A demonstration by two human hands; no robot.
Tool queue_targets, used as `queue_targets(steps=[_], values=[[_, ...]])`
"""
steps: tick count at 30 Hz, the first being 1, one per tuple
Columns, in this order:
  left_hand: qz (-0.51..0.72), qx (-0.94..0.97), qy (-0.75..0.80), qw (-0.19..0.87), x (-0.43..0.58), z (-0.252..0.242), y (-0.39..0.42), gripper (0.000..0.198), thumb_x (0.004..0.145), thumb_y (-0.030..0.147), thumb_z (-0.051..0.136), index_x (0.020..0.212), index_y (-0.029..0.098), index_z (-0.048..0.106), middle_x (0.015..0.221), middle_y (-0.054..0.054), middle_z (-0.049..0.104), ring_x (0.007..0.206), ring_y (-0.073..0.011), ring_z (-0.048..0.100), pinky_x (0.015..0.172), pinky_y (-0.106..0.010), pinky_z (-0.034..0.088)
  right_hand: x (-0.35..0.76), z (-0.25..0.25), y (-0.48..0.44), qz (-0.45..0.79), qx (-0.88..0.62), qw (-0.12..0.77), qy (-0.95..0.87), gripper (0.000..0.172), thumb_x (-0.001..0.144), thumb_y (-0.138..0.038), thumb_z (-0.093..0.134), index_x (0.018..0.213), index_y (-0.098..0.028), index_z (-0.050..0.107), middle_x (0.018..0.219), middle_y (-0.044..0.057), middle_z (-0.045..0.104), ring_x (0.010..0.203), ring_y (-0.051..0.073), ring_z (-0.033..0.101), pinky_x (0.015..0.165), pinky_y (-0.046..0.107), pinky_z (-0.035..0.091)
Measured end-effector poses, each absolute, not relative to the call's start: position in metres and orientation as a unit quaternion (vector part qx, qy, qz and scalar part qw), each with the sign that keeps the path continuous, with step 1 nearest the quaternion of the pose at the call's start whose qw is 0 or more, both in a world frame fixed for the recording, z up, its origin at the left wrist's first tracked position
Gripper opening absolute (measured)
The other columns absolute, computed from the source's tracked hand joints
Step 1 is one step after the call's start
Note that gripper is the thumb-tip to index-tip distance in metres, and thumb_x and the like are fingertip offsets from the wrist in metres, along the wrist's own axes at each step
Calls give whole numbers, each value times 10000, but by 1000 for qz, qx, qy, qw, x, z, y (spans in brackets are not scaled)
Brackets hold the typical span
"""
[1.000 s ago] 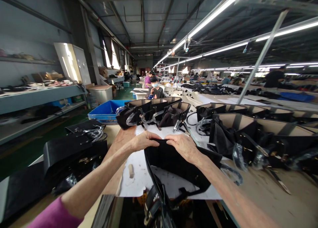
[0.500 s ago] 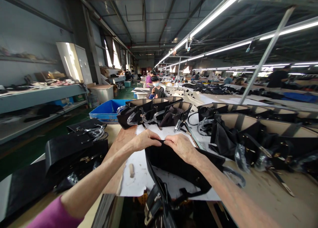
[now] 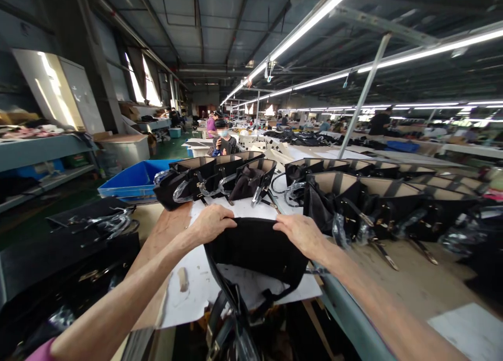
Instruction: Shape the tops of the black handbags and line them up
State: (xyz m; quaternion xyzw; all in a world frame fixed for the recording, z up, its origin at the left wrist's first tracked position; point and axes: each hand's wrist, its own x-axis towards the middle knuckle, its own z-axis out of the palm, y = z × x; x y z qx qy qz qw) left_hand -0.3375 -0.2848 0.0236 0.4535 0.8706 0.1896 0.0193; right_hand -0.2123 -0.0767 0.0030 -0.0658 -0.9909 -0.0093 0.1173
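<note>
Both hands grip the upper edge of a black handbag [image 3: 255,248] in front of me. My left hand [image 3: 214,223] pinches the edge at its left end, thumb and fingers closed on it. Some way to the right, my right hand [image 3: 301,232] pinches the same edge. Between them the edge runs nearly straight. Black straps with metal buckles [image 3: 212,332] hang from the bag's lower front, over the near edge of the table. White paper [image 3: 188,298] lies under the bag, with a small beige scrap [image 3: 182,279] on it.
Several black bags with beige linings [image 3: 377,193] stand in rows on the right; more stand ahead [image 3: 220,175]. Stacked black bags [image 3: 78,256] lie at left. A blue bin [image 3: 133,180] is beyond them. A person [image 3: 223,141] is farther back, and a metal post [image 3: 365,94] rises at right.
My hands have moved apart along the bag's edge, from nearly touching to a wide gap. The view has turned to the right, so the surroundings shift left.
</note>
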Motion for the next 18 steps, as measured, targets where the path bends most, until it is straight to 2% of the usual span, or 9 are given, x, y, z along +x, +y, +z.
queue_targets(steps=[5, 10, 18], values=[[211, 470, 856, 26, -348, 9, -283, 257, 747, 342, 461, 606, 165, 585, 551, 25, 527, 553, -103, 444, 524, -212, 270, -173, -10, -37, 65, -80, 166, -981, 299, 876, -363, 350, 759, -225, 588, 674, -12, 601, 659, 141, 545, 583, 232, 314], [205, 456, 865, 32, -338, 21, -282, 254, 748, 339, 458, 639, 170, 614, 560, 24, 531, 559, -107, 443, 529, -216, 263, -167, -19, -35, 108, -102, 192, -970, 267, 868, -346, 359, 821, -228, 594, 689, -10, 606, 674, 146, 548, 611, 233, 331], [191, 443, 875, 37, -335, 25, -280, 246, 747, 318, 456, 653, 170, 629, 542, 25, 513, 548, -104, 438, 527, -215, 256, -166, -16, -39, 124, -102, 185, -969, 332, 881, -336, 336, 649, -211, 537, 522, -43, 483, 538, 115, 470, 522, 219, 288]])
